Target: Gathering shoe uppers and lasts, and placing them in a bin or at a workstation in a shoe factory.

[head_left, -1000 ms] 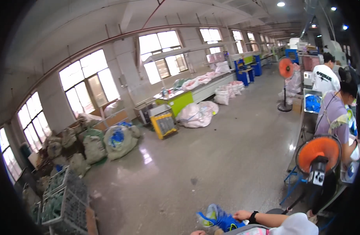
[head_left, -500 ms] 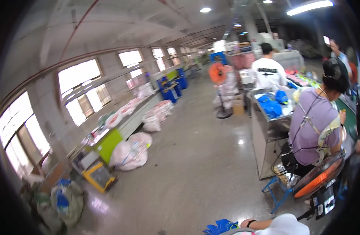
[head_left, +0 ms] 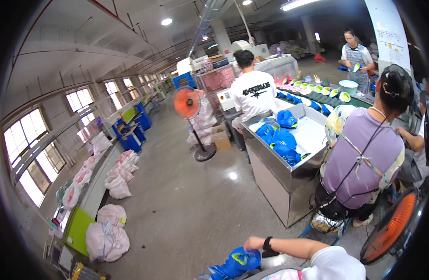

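At the lower edge my right hand (head_left: 254, 243), with a black band at its wrist, has its fingers curled at the top of a stack of blue shoe uppers (head_left: 238, 262) marked in yellow-green. The stack is close to my body, and its lower part is cut off by the picture's edge. My left hand is out of the picture. Ahead to the right, a metal bin (head_left: 266, 169) holds more blue shoe uppers (head_left: 281, 140) piled along its left side.
A person in a purple top (head_left: 359, 154) sits beside the bin; a person in a white shirt (head_left: 253, 93) is beyond it. A floor fan (head_left: 392, 228) stands at right, an orange fan (head_left: 186, 103) farther off. Pale sacks (head_left: 107, 240) lie at left. Shoe uppers line a long table (head_left: 364, 100).
My view has turned right, bringing the bin and the long table further in. My right hand and the blue uppers show more fully at the lower edge.
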A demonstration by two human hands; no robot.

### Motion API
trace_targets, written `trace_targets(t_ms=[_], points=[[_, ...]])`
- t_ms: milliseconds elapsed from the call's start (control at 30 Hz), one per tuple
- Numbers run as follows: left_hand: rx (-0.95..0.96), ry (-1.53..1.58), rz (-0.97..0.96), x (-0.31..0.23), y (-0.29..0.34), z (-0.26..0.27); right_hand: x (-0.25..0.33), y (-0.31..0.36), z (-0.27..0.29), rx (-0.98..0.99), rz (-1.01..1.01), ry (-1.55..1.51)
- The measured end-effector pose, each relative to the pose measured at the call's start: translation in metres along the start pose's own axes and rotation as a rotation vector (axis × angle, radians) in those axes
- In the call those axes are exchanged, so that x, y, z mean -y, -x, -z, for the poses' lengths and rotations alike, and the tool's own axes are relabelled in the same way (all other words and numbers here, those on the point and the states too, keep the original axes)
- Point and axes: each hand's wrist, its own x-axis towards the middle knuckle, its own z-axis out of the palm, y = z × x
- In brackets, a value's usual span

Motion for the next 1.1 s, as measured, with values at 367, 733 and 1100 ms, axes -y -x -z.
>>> trace_targets(t_ms=[367, 733, 1100], points=[[0.044, 0.47, -0.986, -0.345, -0.352, 0.027, 0.151, 0.118, 0.401, -1.442, 0.432, -0.843], [0.254, 0.234, -0.919, -0.428, -0.533, -0.251, -0.01, 0.091, 0.475, -1.246, -0.741, 0.495], [0.727, 0.032, -1.149, -0.398, -0.43, -0.228, 0.016, 0.064, 0.416, -0.729, -0.685, 0.561]])
